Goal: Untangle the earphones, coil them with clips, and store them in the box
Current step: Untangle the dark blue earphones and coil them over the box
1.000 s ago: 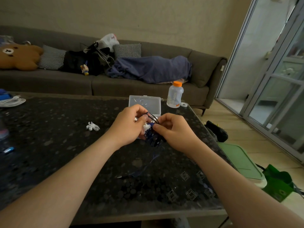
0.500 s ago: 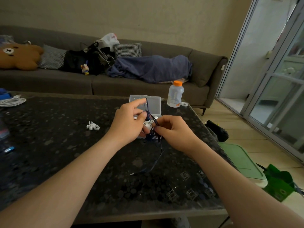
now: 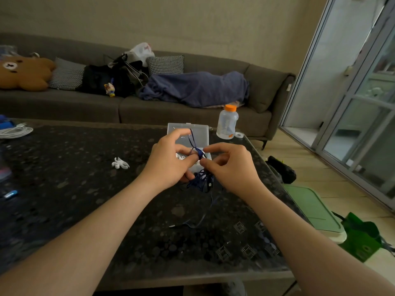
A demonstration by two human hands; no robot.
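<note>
A tangle of dark blue earphones [image 3: 202, 180] hangs between both hands above the dark speckled table [image 3: 74, 189]. My left hand [image 3: 171, 163] pinches a strand of the blue cord that loops upward. My right hand [image 3: 230, 167] pinches the cord just beside it, above the knot. A loose end with its plug [image 3: 173, 226] trails down onto the table. The clear plastic box [image 3: 188, 133] lies open right behind the hands, with white clips [image 3: 180, 156] partly hidden in it. Another white clip [image 3: 120, 163] lies on the table to the left.
A plastic bottle with an orange cap [image 3: 227, 122] and a tape roll [image 3: 238, 135] stand at the table's far right corner. A white cable coil [image 3: 15, 131] lies far left. A sofa [image 3: 149, 103] runs behind the table. A green bin lid [image 3: 310, 208] sits on the floor right.
Both hands have risen slightly and moved apart, drawing a blue strand up out of the tangle. The bundle hangs lower between them and the loose end trails further down.
</note>
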